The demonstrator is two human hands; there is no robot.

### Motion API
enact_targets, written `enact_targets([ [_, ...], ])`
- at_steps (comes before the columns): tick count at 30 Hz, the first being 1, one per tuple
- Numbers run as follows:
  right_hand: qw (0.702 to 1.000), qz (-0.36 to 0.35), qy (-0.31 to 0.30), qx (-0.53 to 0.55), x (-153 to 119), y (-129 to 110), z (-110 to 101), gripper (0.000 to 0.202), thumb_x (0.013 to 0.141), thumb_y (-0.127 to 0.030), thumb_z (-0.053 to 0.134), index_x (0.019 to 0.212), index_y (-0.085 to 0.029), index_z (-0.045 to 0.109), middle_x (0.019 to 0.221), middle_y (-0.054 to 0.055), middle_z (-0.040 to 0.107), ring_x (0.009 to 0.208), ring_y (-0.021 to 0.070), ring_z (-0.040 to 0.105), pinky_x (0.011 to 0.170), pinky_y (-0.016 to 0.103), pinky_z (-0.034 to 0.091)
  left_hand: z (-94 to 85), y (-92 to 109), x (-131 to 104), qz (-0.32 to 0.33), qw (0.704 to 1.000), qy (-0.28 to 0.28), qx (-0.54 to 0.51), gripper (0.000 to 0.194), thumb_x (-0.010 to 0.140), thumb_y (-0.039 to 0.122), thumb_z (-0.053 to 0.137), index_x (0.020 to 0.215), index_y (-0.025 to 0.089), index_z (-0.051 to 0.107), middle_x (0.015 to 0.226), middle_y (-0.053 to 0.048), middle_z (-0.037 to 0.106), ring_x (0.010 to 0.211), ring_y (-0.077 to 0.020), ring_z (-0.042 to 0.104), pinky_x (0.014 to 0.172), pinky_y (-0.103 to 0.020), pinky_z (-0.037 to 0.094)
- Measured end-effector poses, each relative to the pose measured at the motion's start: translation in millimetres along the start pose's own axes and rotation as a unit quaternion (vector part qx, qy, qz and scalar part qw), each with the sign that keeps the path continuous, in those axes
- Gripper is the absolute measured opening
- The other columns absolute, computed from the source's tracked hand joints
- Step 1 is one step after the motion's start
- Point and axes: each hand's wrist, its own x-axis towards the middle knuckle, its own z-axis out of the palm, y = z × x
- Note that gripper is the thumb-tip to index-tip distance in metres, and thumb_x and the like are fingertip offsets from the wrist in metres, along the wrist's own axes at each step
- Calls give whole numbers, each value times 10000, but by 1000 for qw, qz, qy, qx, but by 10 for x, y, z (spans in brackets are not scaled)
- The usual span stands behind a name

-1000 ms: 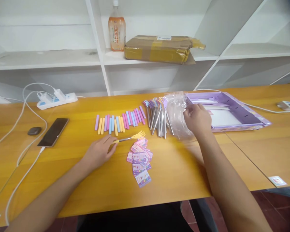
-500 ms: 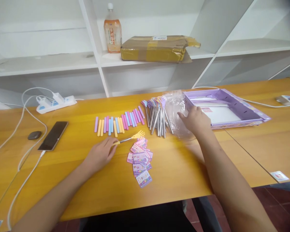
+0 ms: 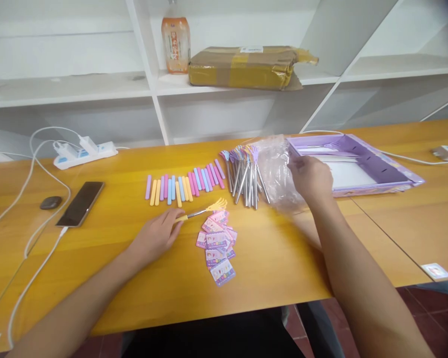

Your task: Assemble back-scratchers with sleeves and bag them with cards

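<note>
My left hand (image 3: 159, 233) is closed around the yellow handle of a small back scratcher (image 3: 199, 213), whose metal rod and yellow hand-shaped head point right, above the pile of cards. My right hand (image 3: 310, 178) is at the left side of the purple box (image 3: 395, 180), beside a clear plastic bag (image 3: 278, 169). Its fingers are drawn together; what they hold, if anything, is hidden. Between the hands lies a pile of metal-rod back scratchers (image 3: 248, 176) with coloured heads. Small pink and purple cards (image 3: 223, 272) overlap in the middle of the table.
A row of coloured handle sleeves (image 3: 179, 191) lies behind my left hand. To the left are a phone (image 3: 80, 204), a dark small case (image 3: 51, 202) and a power strip (image 3: 85, 153) with white cables. A taped carton (image 3: 242, 68) and a bottle (image 3: 175, 44) stand on the shelf.
My right hand's fingers, spread apart before, have drawn together by the box. The pink card seen inside the box is no longer visible. My left hand keeps its hold on the back scratcher.
</note>
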Motion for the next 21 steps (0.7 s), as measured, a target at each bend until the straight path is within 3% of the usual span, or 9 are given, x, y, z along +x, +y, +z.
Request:
enact_targets([
  [4, 998, -43, 49, 23, 65, 38, -82, 82, 980, -229, 649, 1000, -202, 724, 1082, 171, 745, 930, 272, 625, 866, 411, 441, -12, 22, 7, 10, 1000, 0, -27, 327, 1173, 330, 398, 1433, 257, 583, 1325, -102, 758, 1135, -257, 783, 978, -401, 635],
  [7, 983, -70, 149, 76, 80, -34, -156, 96, 1014, -230, 623, 1042, -205, 711, 1027, 158, 722, 898, 244, 612, 887, 413, 451, -38, 59, 3, 35, 998, -9, -53, 380, 1156, 239, 388, 1462, 280, 610, 1309, -92, 735, 1131, -226, 764, 961, -361, 631],
  [10, 928, -120, 275, 222, 4, -228, -194, 149, 1039, -323, 619, 1051, -205, 709, 988, 136, 676, 832, 217, 608, 765, 387, 474, -84, 122, -1, 29, 995, 9, -96, 376, 1137, 200, 406, 1385, 276, 678, 1273, -90, 720, 1082, -208, 749, 911, -337, 624],
  [13, 857, -142, 297, 396, -167, -522, -225, 225, 1044, -436, 637, 1041, -214, 673, 937, 83, 639, 642, 149, 558, 566, 324, 428, -135, 189, 10, -2, 986, 39, -163, 326, 1149, 240, 435, 1307, 267, 719, 1231, -78, 732, 1079, -202, 733, 948, -344, 609],
  [16, 800, -149, 318, 487, -417, -824, -304, 280, 1030, -489, 693, 999, -212, 664, 841, 27, 627, 561, 116, 526, 511, 289, 417, -155, 227, 31, -52, 974, 56, -215, 268, 1146, 324, 504, 1283, 267, 726, 1222, -69, 743, 1086, -207, 721, 981, -357, 596],
  [18, 801, -141, 256, 522, -626, -991, -365, 268, 1031, -472, 724, 988, -211, 684, 758, -6, 617, 517, 105, 517, 467, 265, 400, -150, 241, 42, -74, 964, 56, -249, 257, 1134, 378, 540, 1269, 265, 727, 1204, -70, 744, 1083, -216, 715, 966, -362, 592],
  [21, 830, -116, 13, 545, -998, -1204, -389, 252, 1034, -485, 748, 1025, -236, 714, 719, -31, 642, 423, 82, 442, 382, 247, 337, -138, 278, 43, -92, 948, 29, -302, 305, 1124, 457, 542, 1245, 250, 732, 1177, -87, 746, 1001, -224, 708, 853, -357, 597],
])
